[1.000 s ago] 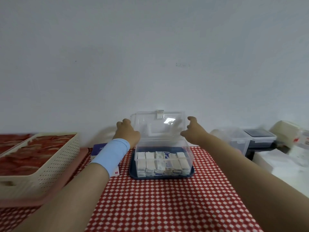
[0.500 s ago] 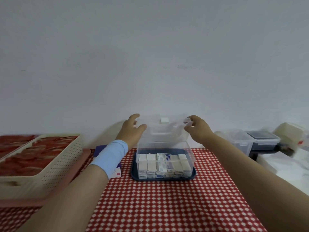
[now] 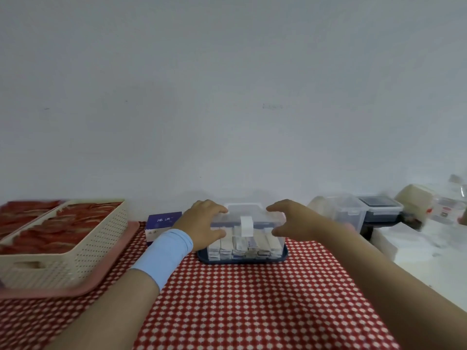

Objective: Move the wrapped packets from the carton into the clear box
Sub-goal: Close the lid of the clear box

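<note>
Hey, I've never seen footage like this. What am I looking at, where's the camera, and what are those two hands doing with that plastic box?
There is no machine here. A person wears a camera on the head, looking forward and down, so you see their own two arms. The left hand, above a light blue wristband, grips the left end of the clear box, whose lid is down. The right hand curves around the right end; I cannot tell whether it touches. Wrapped packets stand in a row inside. The box sits on a dark blue tray on a red checked cloth. A purple carton lies beyond the left wrist, and a cream basket sits far left.
</note>
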A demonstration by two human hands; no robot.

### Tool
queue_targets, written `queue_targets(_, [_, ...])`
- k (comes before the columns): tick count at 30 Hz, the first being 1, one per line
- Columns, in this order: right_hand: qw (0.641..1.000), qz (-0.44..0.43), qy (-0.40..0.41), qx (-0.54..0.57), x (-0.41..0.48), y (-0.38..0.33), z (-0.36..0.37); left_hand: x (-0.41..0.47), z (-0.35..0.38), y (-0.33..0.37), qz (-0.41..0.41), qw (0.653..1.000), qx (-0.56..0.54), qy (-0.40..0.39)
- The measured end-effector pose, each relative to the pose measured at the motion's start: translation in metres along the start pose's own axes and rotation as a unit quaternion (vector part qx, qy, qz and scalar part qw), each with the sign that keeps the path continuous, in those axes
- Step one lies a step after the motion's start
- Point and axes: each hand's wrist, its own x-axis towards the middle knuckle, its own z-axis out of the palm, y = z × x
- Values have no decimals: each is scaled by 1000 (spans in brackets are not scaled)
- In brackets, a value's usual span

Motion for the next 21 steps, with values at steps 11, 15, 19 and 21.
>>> queue_targets(11, [990, -93, 23, -103, 10, -42, 28, 4, 1, 10, 10, 998, 52, -33])
queue_targets(15, [989, -91, 58, -105, 9, -38, 35, 8, 5, 14, 20, 999, 32, -17])
queue_targets(19, [982, -102, 70, -140, 11, -42, 40, 7, 8, 15, 24, 998, 52, 6])
queue_targets(21, [981, -98, 67, -153, 11, -46, 40, 5, 9, 15, 15, 999, 52, 9])
